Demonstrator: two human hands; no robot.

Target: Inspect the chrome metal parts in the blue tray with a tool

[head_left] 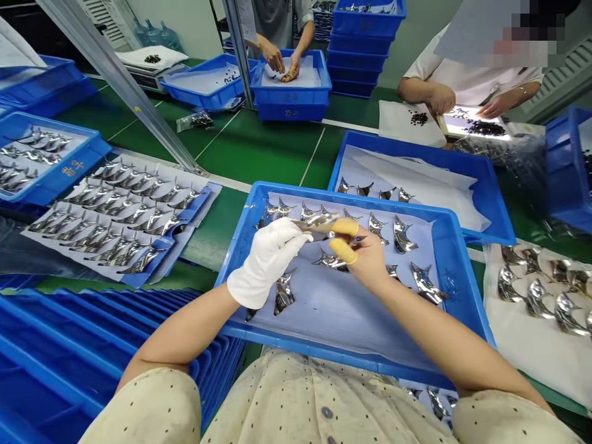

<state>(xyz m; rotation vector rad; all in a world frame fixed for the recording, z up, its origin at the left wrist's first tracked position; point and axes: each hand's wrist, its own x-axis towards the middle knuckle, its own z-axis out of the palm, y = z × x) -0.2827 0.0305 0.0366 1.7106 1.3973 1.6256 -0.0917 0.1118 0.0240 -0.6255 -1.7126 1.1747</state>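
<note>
My left hand (268, 259), in a white glove, and my right hand (365, 256), with yellow finger cots on thumb and forefinger, meet over a blue tray (456, 271). Both pinch the same shiny curved metal piece (319, 223), held level above the tray. The tray is lined with white paper and holds several more such chrome pieces (401, 234), scattered along its far side and middle.
A second blue tray (494, 203) with paper and a few pieces lies behind. Rows of chrome pieces (120, 216) fill sheets at left. Stacked blue trays (55, 357) sit near left. More pieces (541, 290) rest on paper right. Two other people work across the green table (259, 148).
</note>
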